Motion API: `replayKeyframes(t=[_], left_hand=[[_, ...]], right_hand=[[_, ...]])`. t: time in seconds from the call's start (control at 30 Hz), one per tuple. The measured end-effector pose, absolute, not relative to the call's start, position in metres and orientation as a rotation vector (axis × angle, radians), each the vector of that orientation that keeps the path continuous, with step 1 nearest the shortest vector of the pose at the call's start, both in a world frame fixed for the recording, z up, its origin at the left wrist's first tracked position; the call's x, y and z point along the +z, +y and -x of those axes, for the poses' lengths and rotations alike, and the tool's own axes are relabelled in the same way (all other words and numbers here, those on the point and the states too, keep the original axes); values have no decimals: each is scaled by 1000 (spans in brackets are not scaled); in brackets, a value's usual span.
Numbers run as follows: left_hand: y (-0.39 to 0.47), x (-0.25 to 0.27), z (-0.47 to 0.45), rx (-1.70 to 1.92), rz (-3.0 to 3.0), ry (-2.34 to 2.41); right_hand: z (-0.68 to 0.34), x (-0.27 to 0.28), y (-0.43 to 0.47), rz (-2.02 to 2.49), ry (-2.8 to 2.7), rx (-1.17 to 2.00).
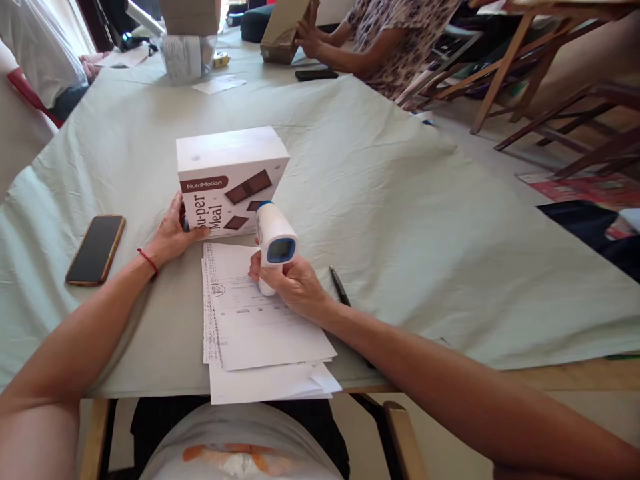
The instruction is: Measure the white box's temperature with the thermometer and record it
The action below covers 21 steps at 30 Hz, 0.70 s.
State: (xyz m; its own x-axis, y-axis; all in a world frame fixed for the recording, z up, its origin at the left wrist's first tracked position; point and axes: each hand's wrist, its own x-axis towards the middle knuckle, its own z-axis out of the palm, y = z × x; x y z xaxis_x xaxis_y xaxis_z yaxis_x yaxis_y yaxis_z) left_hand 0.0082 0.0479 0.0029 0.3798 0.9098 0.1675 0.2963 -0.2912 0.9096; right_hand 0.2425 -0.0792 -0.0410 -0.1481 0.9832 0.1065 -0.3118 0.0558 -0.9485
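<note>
A white infrared thermometer (276, 230) with a blue-rimmed display is in my right hand (295, 283), fingers wrapped round its handle. It faces a white NutriMotion Super Meal box (233, 150) standing upright on the table. At the box's lower left corner is my left hand (175, 230), its thumb along the front and the other fingers around the side, partly hidden. Below the thermometer lie several printed paper sheets (275, 340) in a loose stack. A dark pen (340, 285) rests beside my right forearm, which covers part of it.
A smartphone (96, 250) lies left of my left hand. At the table's far end are a clear plastic tub (183, 57), a yellow tape measure (221, 60) and a black phone (316, 75). A person there holds a cardboard box (285, 33). Another person sits at the far left.
</note>
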Motion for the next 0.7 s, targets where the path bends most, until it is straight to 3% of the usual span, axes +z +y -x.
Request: replayKeyframes(t=[0.23, 0.7], left_hand=[[21, 19, -31, 1067, -1577, 1167], [5, 19, -42, 992, -1536, 1147]], right_hand=[[-244, -51, -78, 917, -1129, 1428], [-245, -44, -76, 999, -1194, 1405]])
